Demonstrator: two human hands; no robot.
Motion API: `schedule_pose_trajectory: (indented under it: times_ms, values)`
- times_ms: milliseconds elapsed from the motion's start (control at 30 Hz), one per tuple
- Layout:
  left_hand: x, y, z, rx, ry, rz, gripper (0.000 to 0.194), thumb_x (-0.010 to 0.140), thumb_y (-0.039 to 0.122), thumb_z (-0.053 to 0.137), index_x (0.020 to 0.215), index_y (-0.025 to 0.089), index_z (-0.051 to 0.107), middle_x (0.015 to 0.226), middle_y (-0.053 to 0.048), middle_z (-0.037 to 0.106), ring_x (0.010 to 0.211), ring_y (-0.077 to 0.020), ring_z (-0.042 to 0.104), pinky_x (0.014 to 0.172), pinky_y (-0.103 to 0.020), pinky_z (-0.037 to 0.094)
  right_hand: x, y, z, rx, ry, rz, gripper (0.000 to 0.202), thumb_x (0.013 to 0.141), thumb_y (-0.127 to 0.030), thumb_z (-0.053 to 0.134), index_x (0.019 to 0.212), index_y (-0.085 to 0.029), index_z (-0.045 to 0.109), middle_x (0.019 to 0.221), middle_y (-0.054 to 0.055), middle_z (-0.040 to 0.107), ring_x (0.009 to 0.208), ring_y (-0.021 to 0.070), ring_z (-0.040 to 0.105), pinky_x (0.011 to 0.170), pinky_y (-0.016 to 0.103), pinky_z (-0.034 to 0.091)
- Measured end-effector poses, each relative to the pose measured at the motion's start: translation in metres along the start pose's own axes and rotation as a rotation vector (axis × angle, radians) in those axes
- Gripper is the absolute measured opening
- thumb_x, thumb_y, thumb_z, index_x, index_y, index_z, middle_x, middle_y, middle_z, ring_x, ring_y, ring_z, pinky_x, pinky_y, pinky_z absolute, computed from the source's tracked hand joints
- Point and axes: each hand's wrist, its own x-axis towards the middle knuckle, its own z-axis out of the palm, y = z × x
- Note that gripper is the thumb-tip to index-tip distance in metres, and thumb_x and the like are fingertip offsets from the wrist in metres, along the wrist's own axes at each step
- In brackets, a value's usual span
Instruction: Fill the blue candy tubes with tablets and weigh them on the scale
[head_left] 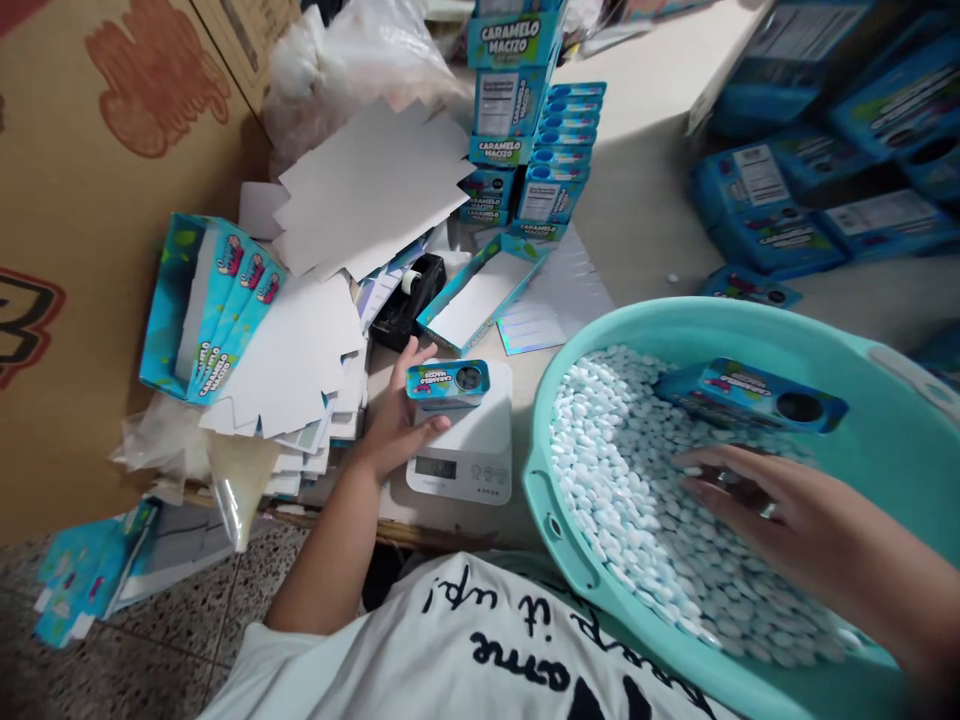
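Observation:
My left hand (391, 420) is beside a small blue candy box (448, 382) on a white digital scale (459, 440). Its thumb and fingers are spread around the box's left end; whether they touch it I cannot tell. The scale's display is lit too faintly to read. At the right, my right hand (780, 505) is low over the pale blue-white candies (630, 470) in a turquoise tub (559, 540). Its fingers curl inward, with a few candies showing at the fingertips. Another blue candy box (757, 392) lies tilted on the candies, behind that hand.
Left of the scale are white zigzag-edged cards (367, 190), a display carton (161, 320) with blue boxes and a black tape dispenser (411, 300). Behind it lies an open blue tray (484, 290); boxes (510, 100) are stacked high. More boxes (787, 215) fill the back right.

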Motion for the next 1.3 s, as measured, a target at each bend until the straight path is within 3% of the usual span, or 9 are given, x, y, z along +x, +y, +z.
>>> schedule_pose_trajectory:
  times_ms: [400,500,600,700,800,900,967,1167,1300]
  values:
    - [0.0,0.0,0.002,0.016,0.009,-0.071,0.1,0.078,0.064,0.082,0.157,0.027,0.033,0.158,-0.019,0.046,0.143,-0.0315,0.052,0.116,-0.044,0.048,0.001,0.005,0.002,-0.034,0.006,-0.013,0.033,0.09,-0.053,0.047,0.101,-0.029,0.068,0.109,0.009,0.076,0.092,0.0336,0.073,0.073,0.042,0.058]
    - [0.0,-0.004,0.002,0.083,0.055,-0.05,0.087,0.081,0.061,0.08,0.151,0.025,0.044,0.151,-0.018,0.053,0.135,-0.0311,0.058,0.112,-0.047,0.052,0.001,0.003,0.002,-0.027,0.016,-0.027,0.033,0.09,-0.053,0.047,0.101,-0.029,0.068,0.11,0.01,0.076,0.092,0.0338,0.073,0.074,0.043,0.058]
    - [0.002,-0.002,0.002,0.226,0.144,0.04,0.057,0.087,0.056,0.075,0.132,0.023,0.063,0.138,-0.015,0.064,0.129,-0.0314,0.063,0.113,-0.052,0.05,0.001,-0.001,0.002,-0.018,0.025,-0.016,0.034,0.088,-0.053,0.047,0.099,-0.027,0.067,0.107,0.012,0.077,0.089,0.0339,0.073,0.074,0.043,0.058]
    - [0.005,0.022,0.01,0.373,0.226,0.244,0.037,0.092,0.044,0.073,0.123,0.023,0.068,0.119,-0.009,0.072,0.116,-0.0265,0.068,0.12,-0.053,0.043,0.0,-0.007,0.0,-0.007,0.032,-0.013,0.036,0.087,-0.05,0.045,0.096,-0.023,0.067,0.102,0.014,0.076,0.087,0.0341,0.072,0.077,0.044,0.057]
    - [0.008,0.065,0.024,0.541,0.192,0.521,0.04,0.094,0.025,0.067,0.134,0.025,0.062,0.125,-0.008,0.068,0.118,-0.0241,0.065,0.117,-0.047,0.046,-0.004,-0.014,-0.004,-0.005,0.042,-0.053,0.035,0.09,-0.046,0.043,0.097,-0.021,0.067,0.102,0.016,0.076,0.088,0.0336,0.072,0.079,0.044,0.057]
    - [0.013,0.102,0.04,0.825,-0.14,0.603,0.044,0.096,0.01,0.055,0.136,0.025,0.061,0.127,-0.01,0.067,0.123,-0.0251,0.062,0.107,-0.044,0.053,-0.009,-0.02,-0.009,-0.019,0.023,-0.078,0.037,0.093,-0.04,0.039,0.1,-0.019,0.068,0.106,0.018,0.075,0.094,0.0344,0.071,0.083,0.045,0.056]
    - [0.017,0.116,0.049,0.927,-0.235,0.639,0.044,0.096,0.005,0.049,0.134,0.025,0.062,0.125,-0.009,0.067,0.122,-0.0249,0.062,0.106,-0.045,0.052,-0.012,-0.023,-0.011,-0.027,0.001,-0.092,0.038,0.093,-0.037,0.038,0.102,-0.017,0.068,0.108,0.018,0.074,0.099,0.0351,0.07,0.087,0.046,0.054]
    - [0.017,0.125,0.046,0.884,-0.122,0.676,0.041,0.094,0.008,0.056,0.133,0.02,0.062,0.124,-0.012,0.066,0.12,-0.0248,0.062,0.109,-0.044,0.05,-0.017,-0.021,-0.011,-0.018,-0.047,-0.085,0.041,0.095,-0.036,0.035,0.112,-0.017,0.068,0.115,0.017,0.072,0.104,0.033,0.068,0.09,0.043,0.053]
    - [0.005,0.098,0.031,0.77,0.023,0.498,0.036,0.093,0.02,0.066,0.129,0.024,0.064,0.125,-0.008,0.069,0.116,-0.0241,0.066,0.114,-0.044,0.046,-0.015,-0.016,-0.008,-0.017,-0.063,-0.033,0.046,0.092,-0.041,0.036,0.115,-0.02,0.069,0.116,0.016,0.071,0.102,0.0347,0.069,0.083,0.044,0.055]
